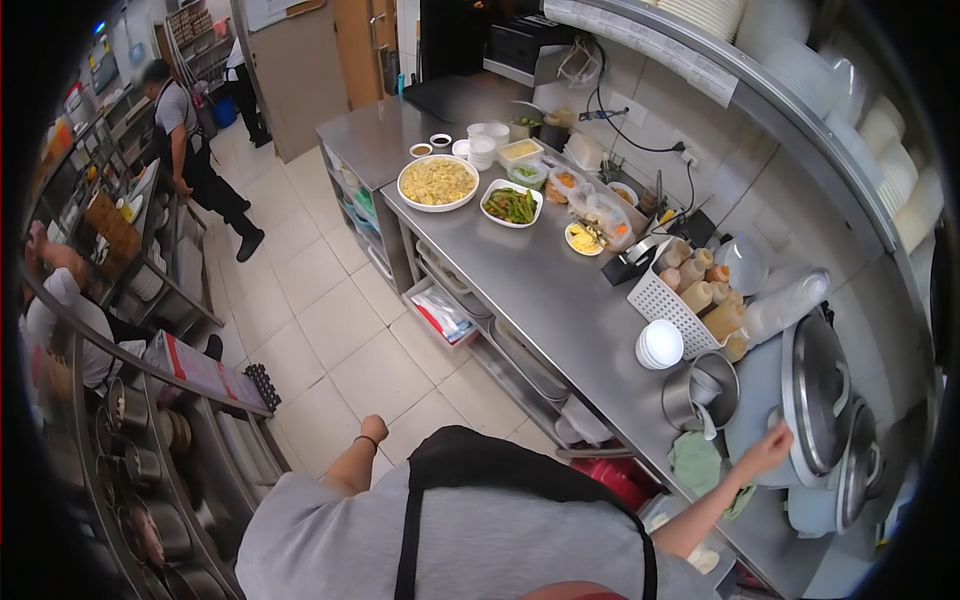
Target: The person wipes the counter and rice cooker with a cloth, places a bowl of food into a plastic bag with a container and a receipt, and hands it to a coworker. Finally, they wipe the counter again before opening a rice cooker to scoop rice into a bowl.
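My left hand (374,428) hangs over the floor tiles beside my body, fingers curled in, with nothing visible in it. On the other side, my right hand (766,450) reaches over the counter in front of a large pot with a metal lid (818,395). Its fingers are bent together; whether they hold or touch anything is not clear. Just below that hand and wrist lies a green cloth (697,462). A metal saucepan (682,398) with a white-handled utensil stands nearby, and a stack of white bowls (660,343) is behind it.
Along the steel counter (520,290) are a dish of yellow food (438,182), a plate of green vegetables (511,204), small containers and a white basket (668,300) of sauce bottles. Bowls fill the overhead shelf (700,45). Other people (180,150) stand at the left.
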Demonstrator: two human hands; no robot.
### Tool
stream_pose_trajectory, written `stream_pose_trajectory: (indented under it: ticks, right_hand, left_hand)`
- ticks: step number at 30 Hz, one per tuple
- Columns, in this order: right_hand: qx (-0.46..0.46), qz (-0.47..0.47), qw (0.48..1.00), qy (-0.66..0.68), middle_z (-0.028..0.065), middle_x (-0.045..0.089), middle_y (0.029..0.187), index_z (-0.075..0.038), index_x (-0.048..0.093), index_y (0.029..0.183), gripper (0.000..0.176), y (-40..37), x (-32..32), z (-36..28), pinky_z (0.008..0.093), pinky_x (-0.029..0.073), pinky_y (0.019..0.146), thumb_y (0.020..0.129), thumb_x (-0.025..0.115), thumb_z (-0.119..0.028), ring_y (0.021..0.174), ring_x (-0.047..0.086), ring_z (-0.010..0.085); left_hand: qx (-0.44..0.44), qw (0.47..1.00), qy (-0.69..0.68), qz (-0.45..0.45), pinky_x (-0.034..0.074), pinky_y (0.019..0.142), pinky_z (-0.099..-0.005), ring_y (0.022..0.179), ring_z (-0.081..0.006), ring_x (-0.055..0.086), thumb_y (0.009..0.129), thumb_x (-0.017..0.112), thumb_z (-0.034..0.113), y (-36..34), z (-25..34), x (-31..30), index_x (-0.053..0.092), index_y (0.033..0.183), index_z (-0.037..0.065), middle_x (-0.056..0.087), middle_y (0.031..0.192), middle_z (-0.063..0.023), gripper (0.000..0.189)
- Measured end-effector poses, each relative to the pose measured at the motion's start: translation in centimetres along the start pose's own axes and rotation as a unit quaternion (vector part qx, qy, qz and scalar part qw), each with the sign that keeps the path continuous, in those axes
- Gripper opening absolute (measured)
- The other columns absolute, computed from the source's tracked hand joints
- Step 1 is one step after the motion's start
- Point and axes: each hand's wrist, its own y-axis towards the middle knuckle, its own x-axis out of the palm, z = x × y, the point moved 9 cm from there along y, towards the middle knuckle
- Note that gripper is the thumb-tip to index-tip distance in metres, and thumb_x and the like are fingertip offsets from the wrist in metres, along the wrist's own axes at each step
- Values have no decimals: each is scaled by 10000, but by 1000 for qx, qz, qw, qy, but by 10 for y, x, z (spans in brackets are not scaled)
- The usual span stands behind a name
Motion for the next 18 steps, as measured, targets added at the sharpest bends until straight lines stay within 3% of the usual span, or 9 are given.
stream_pose_trajectory:
  ticks: [1,4,9,11,14,15,16,17,18]
  right_hand:
    - [36,-35,997,59,74,515,670,14,503,735,280,-8,26,-14,278,409,585,885,502,-223,612,474,140]
    - [31,-120,981,153,50,517,664,-4,505,762,230,-38,100,-68,249,415,574,897,471,-187,613,486,104]
    - [69,-239,932,265,6,468,598,-23,508,779,150,-88,188,-162,217,376,478,885,465,-119,524,441,69]
    - [17,-269,917,295,-4,457,568,-26,525,780,151,-105,214,-206,212,352,445,884,478,-124,480,417,59]
    - [44,-345,889,298,34,501,631,-23,540,735,94,-138,250,-257,234,383,509,821,510,-46,554,472,108]
    - [-74,-309,897,307,56,520,684,-23,548,713,64,-141,251,-283,247,392,561,768,518,-11,620,490,148]
    - [-193,-265,892,312,77,539,738,-23,556,690,61,-145,250,-307,260,400,614,715,526,24,686,508,187]
    - [-196,-260,892,314,77,539,738,-23,556,690,61,-144,259,-315,260,400,614,715,526,24,686,508,187]
    - [-193,-287,878,331,92,544,783,-21,559,680,72,-147,271,-323,281,401,662,677,517,37,751,508,223]
  left_hand:
    - [2,1000,4,0,508,680,-335,714,-273,636,699,539,87,-4,-7,1,649,667,10,634,733,-174,138]
    - [-106,973,-206,-21,483,736,-383,789,-347,603,666,524,101,-31,-46,4,660,735,16,614,801,-212,174]
    - [-141,948,-283,39,480,724,-396,778,-360,600,665,522,111,-53,-85,38,650,733,-1,610,783,-221,183]
    - [-186,930,-316,29,479,716,-402,770,-367,598,660,520,104,-66,-96,48,647,718,-5,604,772,-232,176]
    - [-232,918,-319,49,480,693,-415,738,-378,595,656,519,91,-87,-112,57,644,688,-6,596,745,-240,161]
    - [-234,917,-320,49,480,693,-415,738,-378,595,656,519,91,-90,-116,64,644,688,-6,596,745,-240,161]
    - [-254,915,-288,121,478,673,-424,717,-384,592,658,517,83,-89,-133,72,640,668,-7,591,724,-243,153]
    - [-272,907,-255,195,476,654,-434,695,-390,589,659,515,76,-85,-135,52,636,648,-8,585,702,-245,148]
    - [-271,905,-258,202,476,654,-434,695,-390,589,659,515,76,-71,-136,38,636,648,-8,585,702,-245,148]
